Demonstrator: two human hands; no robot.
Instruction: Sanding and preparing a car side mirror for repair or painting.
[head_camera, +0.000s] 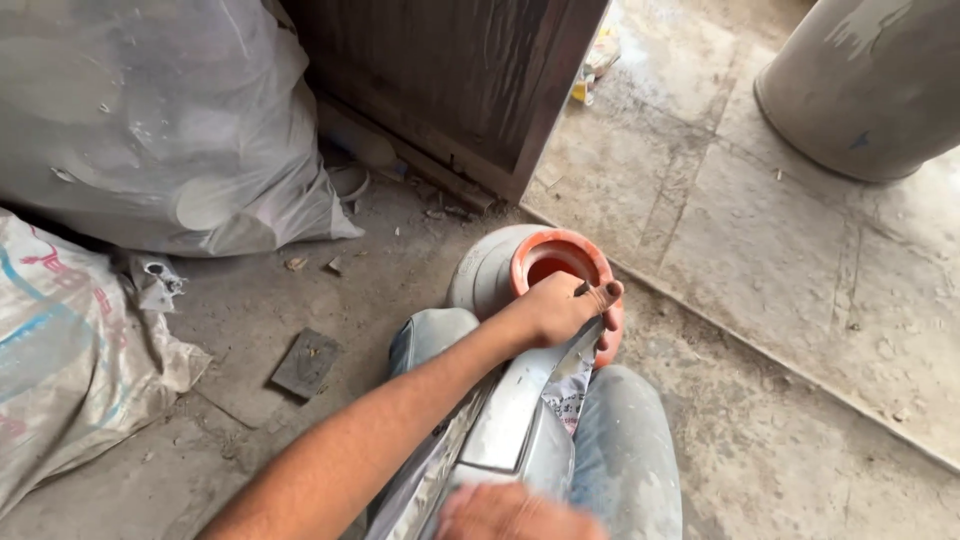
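- The left hand (556, 308) rests on the near rim of a small orange clay pot (566, 262), its fingers (608, 292) curled together around a thin dark tool; what kind of tool it is cannot be told.
- The pot stands on the floor (760, 440), just beyond the person's knees, touching a grey round-bodied vessel (482, 270) on its left side.
- A long silvery sheet-like piece (510, 410) lies along the lap, running from the bottom edge up to the pot, under the left forearm.
- The right hand (512, 512) sits at the bottom edge on the near end of that silvery piece; it is blurred, so whether its fingers are clamped or apart cannot be told.
- On the floor to the left lie a flat dark slab (306, 362), a printed white sack (70, 360) and a large clear plastic bag (160, 120).
- A dark wooden panel (450, 80) stands behind the pot; a grey cylinder (870, 90) stands in the far right corner.
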